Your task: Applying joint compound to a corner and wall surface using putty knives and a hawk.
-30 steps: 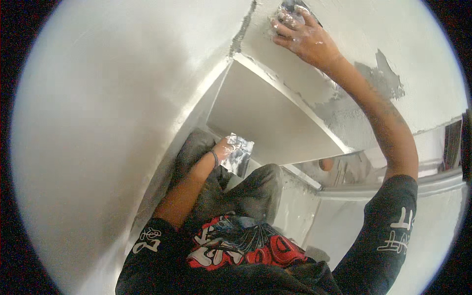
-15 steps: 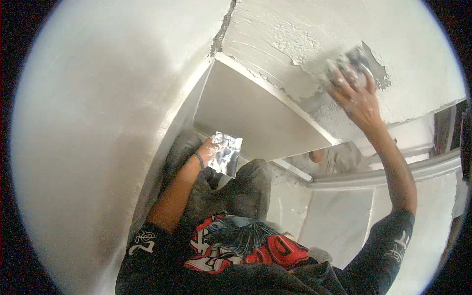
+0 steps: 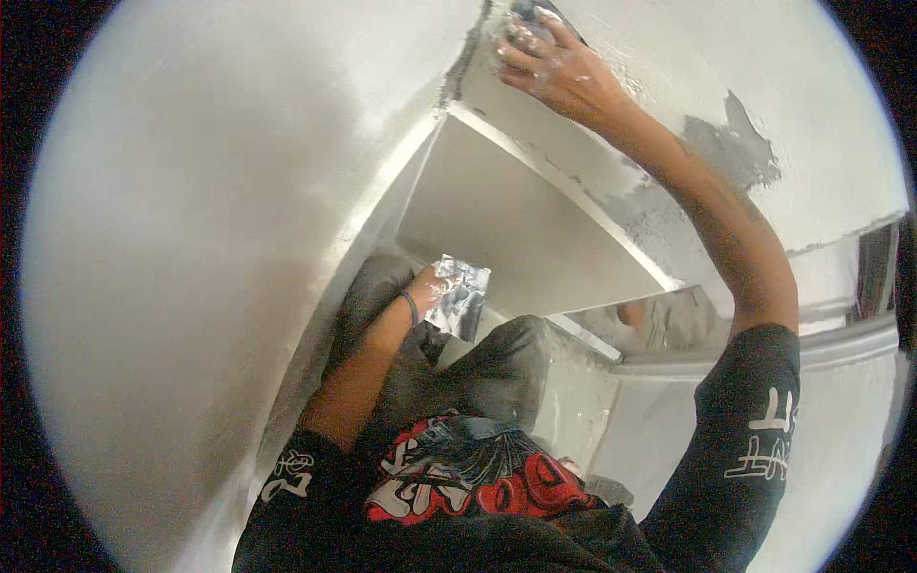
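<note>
My right hand [image 3: 564, 76] is raised high and gripped round a flat metal plastering blade [image 3: 554, 17], only partly visible past my fingers. White plaster smears the fingers. The blade lies against the plastered wall surface [image 3: 659, 48], close to the cracked corner joint. Down by my knees, my left hand [image 3: 430, 288] holds a second blade, a shiny square metal plate [image 3: 461, 298] streaked with white plaster, by its left edge. A dark band circles the left wrist.
A smooth white wall [image 3: 210, 191] rises close on my left. Below the plastered surface is a recessed flat panel [image 3: 516, 210] with a pale raised edge [image 3: 573, 196]. Grey bare patches [image 3: 735, 143] show in the plaster at right. A curved ledge [image 3: 841, 342] runs along the lower right.
My right hand has swept the blade up and left from the grey patch to near the corner joint. The left hand still holds its plate, nearly unmoved.
</note>
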`<state>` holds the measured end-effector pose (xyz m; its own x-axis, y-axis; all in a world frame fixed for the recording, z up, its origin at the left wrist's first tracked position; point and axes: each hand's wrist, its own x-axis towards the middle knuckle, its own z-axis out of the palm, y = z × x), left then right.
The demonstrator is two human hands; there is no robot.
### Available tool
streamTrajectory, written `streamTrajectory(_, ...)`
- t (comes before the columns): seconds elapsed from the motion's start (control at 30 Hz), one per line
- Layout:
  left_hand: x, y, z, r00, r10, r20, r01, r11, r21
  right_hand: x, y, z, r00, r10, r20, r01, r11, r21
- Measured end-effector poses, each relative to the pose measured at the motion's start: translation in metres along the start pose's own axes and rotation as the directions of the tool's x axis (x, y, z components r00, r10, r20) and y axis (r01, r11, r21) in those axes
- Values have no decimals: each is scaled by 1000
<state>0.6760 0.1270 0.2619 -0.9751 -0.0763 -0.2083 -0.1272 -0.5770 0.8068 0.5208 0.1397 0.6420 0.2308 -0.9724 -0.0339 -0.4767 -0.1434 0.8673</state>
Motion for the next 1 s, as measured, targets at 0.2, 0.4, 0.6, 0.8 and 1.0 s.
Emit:
streamTrajectory(0.2, 4, 10, 4, 993, -97, 73, 105, 988, -111, -91, 1, 14, 994, 108, -24, -109, 992, -62)
streamTrajectory(0.4, -15, 38, 21, 992, -33, 122, 55, 982, -181, -199, -12, -34, 933, 287, 217, -278, 958, -70)
streamTrajectory(0.6, -22, 33, 12, 993, -69, 97, 82, 987, -137, -164, -25, -73, 895, 368, 254, -365, 929, -59)
streamTrajectory(0.8, 4, -4, -7, 998, -25, 62, 33, 991, -127, -58, -34, -15, 988, 150, 19, -151, 986, 64)
streamTrajectory(1.0, -7, 18, 8, 994, -81, 80, 88, 991, -97, -67, -47, 29, 979, 202, 23, -202, 979, 10)
